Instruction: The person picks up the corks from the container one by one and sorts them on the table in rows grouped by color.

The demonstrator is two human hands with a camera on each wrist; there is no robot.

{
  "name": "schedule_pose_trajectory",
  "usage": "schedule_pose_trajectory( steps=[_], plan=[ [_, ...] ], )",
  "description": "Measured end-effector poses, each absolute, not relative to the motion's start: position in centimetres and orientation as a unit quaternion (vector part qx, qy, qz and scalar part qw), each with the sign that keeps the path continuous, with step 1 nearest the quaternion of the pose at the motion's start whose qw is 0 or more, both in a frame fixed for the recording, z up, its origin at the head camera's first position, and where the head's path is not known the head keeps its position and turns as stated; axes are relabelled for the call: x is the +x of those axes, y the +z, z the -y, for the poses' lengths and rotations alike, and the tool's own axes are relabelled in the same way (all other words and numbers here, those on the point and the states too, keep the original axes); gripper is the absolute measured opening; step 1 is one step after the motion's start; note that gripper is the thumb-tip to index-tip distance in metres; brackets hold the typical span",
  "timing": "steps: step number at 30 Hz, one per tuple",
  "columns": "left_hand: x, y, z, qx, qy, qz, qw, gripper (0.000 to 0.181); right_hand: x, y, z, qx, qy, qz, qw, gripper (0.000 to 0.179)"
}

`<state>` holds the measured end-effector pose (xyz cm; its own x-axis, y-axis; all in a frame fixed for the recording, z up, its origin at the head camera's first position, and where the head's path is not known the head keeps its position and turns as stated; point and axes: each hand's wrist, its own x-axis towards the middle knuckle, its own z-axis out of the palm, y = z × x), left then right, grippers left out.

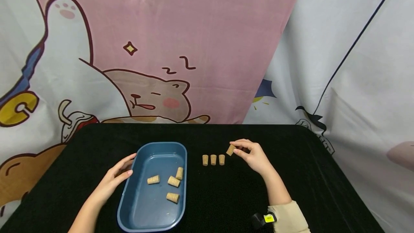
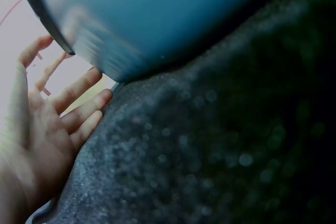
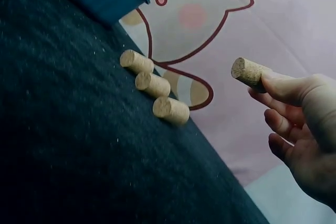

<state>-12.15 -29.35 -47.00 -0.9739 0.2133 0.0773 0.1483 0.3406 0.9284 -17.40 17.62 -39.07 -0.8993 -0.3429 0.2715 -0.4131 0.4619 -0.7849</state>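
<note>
My right hand [image 1: 251,155] pinches a cork stopper [image 1: 231,150] between thumb and fingertips, tilted and raised in the right wrist view. Just left of it, three cork stoppers [image 1: 213,159] stand upright in a row on the black cloth. My left hand [image 1: 114,177] rests against the left side of a blue tray [image 1: 152,218], fingertips at its rim. Its fingers [image 2: 79,90] lie loosely extended along the outer wall in the left wrist view. Several more corks lie on their sides in the tray, one of them a single cork [image 1: 153,179] toward the left.
The black cloth [image 1: 226,204] covers the table. A patterned curtain [image 1: 226,46] with cartoon animals hangs behind its far edge. At the right sleeve's cuff sits a small black device [image 1: 258,220] with a yellow label.
</note>
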Motion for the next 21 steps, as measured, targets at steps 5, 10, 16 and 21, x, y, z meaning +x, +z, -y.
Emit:
schedule_pose_trajectory(
  steps=[5,10,16,21],
  plan=[
    [-12.1,-47.0,29.4,0.108,0.567,-0.816,0.032,0.051,-18.0,-40.3,-18.3,0.207,0.468,0.859,0.014,0.023],
    [-12.2,-47.0,29.4,0.108,0.568,-0.815,0.033,0.051,-19.8,-43.5,-19.5,0.195,0.473,0.859,-0.011,0.025],
    [-12.2,-47.0,29.4,0.111,0.567,-0.815,0.028,0.051,-21.0,-46.3,-20.3,0.198,0.463,0.864,-0.033,0.026],
    [-12.3,-47.1,29.3,0.111,0.568,-0.815,0.026,0.052,-21.3,-47.0,-20.3,0.211,0.459,0.862,-0.045,0.025]
  ],
)
